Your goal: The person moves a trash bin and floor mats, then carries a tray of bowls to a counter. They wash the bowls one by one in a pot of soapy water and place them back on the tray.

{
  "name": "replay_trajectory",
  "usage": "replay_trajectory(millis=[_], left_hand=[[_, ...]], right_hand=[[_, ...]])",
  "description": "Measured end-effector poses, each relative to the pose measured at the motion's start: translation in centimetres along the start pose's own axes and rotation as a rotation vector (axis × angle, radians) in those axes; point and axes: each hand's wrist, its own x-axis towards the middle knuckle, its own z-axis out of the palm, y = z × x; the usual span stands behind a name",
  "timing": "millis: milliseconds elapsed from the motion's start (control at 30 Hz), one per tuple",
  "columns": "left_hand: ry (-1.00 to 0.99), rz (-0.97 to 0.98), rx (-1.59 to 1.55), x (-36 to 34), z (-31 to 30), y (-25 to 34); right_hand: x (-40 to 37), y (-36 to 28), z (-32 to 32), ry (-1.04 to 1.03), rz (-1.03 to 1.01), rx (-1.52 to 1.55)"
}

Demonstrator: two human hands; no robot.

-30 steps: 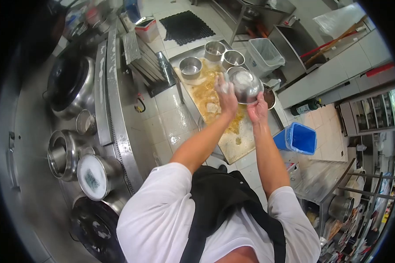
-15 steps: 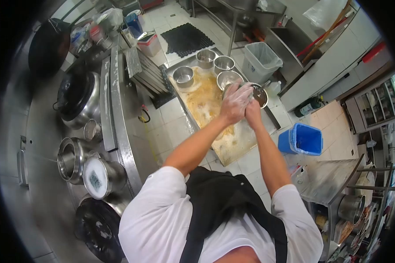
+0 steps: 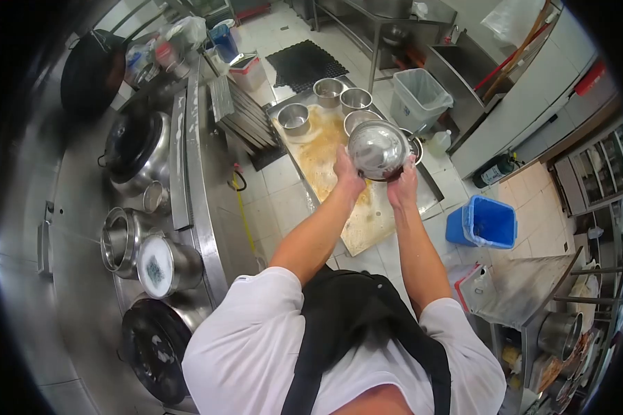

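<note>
Between my two hands is a shiny round metal pot (image 3: 378,149), raised above the low work surface (image 3: 367,228). My left hand (image 3: 349,169) is closed on its left side, and my right hand (image 3: 404,183) grips the lower right edge. Brownish liquid and whitish suds cover part of the surface. Just behind the held pot stands another metal pot (image 3: 360,122), partly hidden by it. A further pot (image 3: 415,149) shows only its rim at the right. Several more pots, such as one at the left (image 3: 294,120), stand toward the far end.
At my left runs a steel counter (image 3: 208,228) with large lidded pots (image 3: 142,149) and a pot of white foam (image 3: 158,266). A blue bin (image 3: 482,221) stands on the right, a grey lined bin (image 3: 422,97) farther back. A black mat (image 3: 306,66) lies on the tiled floor.
Earlier my hands were together, foamy, over the pots at the right. Now they are apart, with the round metal pot lifted and its shiny round face in view.
</note>
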Motion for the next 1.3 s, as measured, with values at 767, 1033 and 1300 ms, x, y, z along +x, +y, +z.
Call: replay_trajectory(millis=[767,1033,1300], left_hand=[[-0.455,0.242,1.113,7.5,3.5,2.6],[-0.188,0.9,1.516,-0.4,2.9,0.1],[-1.059,0.911,1.762,-0.7,-1.8,-2.4]], right_hand=[[2.3,-2.6,0.7,0.027,-0.19,-0.548],[2.6,-3.9,0.4,0.084,0.34,-0.403],[1.9,-3.9,-4.1,-0.021,0.473,-0.73]])
